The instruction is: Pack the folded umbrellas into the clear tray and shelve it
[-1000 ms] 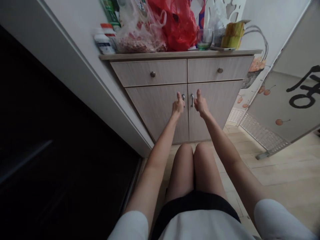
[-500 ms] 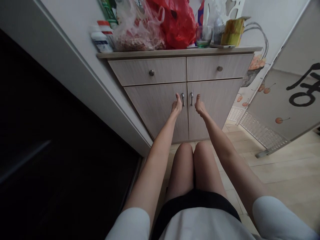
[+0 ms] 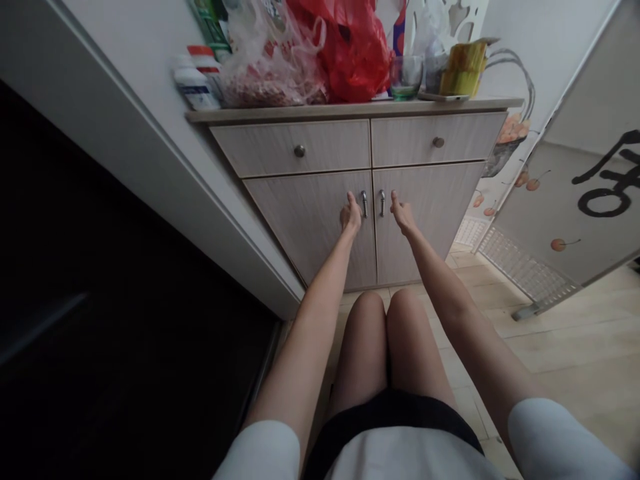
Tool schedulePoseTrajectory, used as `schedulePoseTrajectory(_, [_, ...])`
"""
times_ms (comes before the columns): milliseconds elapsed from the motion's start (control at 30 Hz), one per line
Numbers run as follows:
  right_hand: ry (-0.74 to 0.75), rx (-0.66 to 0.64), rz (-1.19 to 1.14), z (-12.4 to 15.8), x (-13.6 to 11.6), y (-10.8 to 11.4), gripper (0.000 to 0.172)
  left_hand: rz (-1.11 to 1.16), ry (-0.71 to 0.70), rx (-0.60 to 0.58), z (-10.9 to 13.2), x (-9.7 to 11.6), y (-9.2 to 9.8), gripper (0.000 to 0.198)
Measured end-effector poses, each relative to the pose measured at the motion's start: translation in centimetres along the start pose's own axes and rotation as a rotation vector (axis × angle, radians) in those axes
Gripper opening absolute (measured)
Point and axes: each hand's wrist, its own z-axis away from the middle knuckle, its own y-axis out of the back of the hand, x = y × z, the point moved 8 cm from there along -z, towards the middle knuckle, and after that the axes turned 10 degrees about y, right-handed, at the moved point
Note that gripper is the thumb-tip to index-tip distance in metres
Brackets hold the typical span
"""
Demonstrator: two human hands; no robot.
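Left hand and right hand held out at a closed cabinet.
Both are held thumb-up, apparently ungripped, just beside the left handle and right handle. On the cabinet, a clear bag, a red bag and a glass are set.

Door handles between left grip and right grip, two bags left of glass atop cabinet.
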Motion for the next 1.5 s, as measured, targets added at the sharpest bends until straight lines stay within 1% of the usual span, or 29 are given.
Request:
schedulePoseTrajectory(33, [-0.014,0.027,-0.022,-0.3,0.3,0.0,0.072,0.022,-0.005,0.044,-0.3,-0.1,0.3,0.08])
schedulePoseTrajectory(100, [-0.027,0.071,-0.028,-1.1,0.9,-0.3,0.056,0.051,-0.042,0.102,-0.9,-0.1,0.4,0.057])
schedulePoseTrajectory(167, [-0.034,0.06,-0.033,-1.7,1.5,-1.3,0.046,0.059,-0.108,0.073,-1.5,0.1,-0.4,0.03])
schedulePoseTrajectory(200, [-0.034,0.039,-0.048,-2.0,1.7,-2.0,0.043,0.062,-0.131,0.043,-1.7,0.2,-1.0,0.022])
schedulePoseTrajectory(267, [-0.019,0.002,-0.087,-2.4,1.9,-3.4,0.039,0.069,-0.153,-0.004,-2.2,0.3,-2.1,0.017])
schedulePoseTrajectory(333, [-0.001,-0.01,-0.108,-2.6,1.9,-4.4,0.035,0.078,-0.165,-0.023,-2.5,0.3,-2.9,0.015])
schedulePoseTrajectory(433, [0.012,0.004,-0.115,-2.4,2.0,-5.0,0.032,0.093,-0.176,-0.014,-2.4,0.2,-3.2,0.013])
schedulePoseTrajectory(567, [0.044,0.028,-0.13,-1.0,1.9,-4.7,0.032,0.108,-0.197,0.013,-1.0,-0.3,-2.7,0.009])
schedulePoseTrajectory(733, [0.129,0.079,-0.188,2.9,1.4,-2.8,0.039,0.118,-0.235,0.058,2.2,-1.1,-1.2,0.005])
schedulePoseTrajectory(833, [0.166,0.095,-0.204,5.9,1.1,-0.9,0.043,0.115,-0.274,0.049,4.5,-1.9,0.3,0.005])
schedulePoseTrajectory(900, [0.193,0.109,-0.216,7.9,1.0,0.8,0.047,0.116,-0.311,0.048,6.3,-2.7,1.8,0.006])
schedulePoseTrajectory(1000, [0.224,0.137,-0.221,10.9,0.8,3.9,0.053,0.114,-0.369,0.099,9.4,-4.4,4.7,0.01])
schedulePoseTrajectory(1133, [0.22,0.156,-0.164,14.5,0.9,8.2,0.054,0.093,-0.412,0.184,13.0,-6.9,8.6,0.018])
schedulePoseTrajectory(1267, [0.198,0.201,-0.147,17.4,1.3,12.2,0.054,0.099,-0.372,0.254,15.5,-9.2,11.9,0.026])
schedulePoseTrajectory(1333, [0.187,0.217,-0.128,18.5,1.6,14.0,0.053,0.089,-0.334,0.32,16.5,-10.6,13.6,0.031])
schedulePoseTrajectory(1433, [0.151,0.253,-0.12,20.1,2.7,16.4,0.051,0.077,-0.275,0.434,18.0,-13.1,16.9,0.037])
schedulePoseTrajectory(1500, [0.099,0.311,-0.132,21.3,4.0,18.1,0.05,0.071,-0.228,0.499,18.8,-15.1,19.4,0.038])
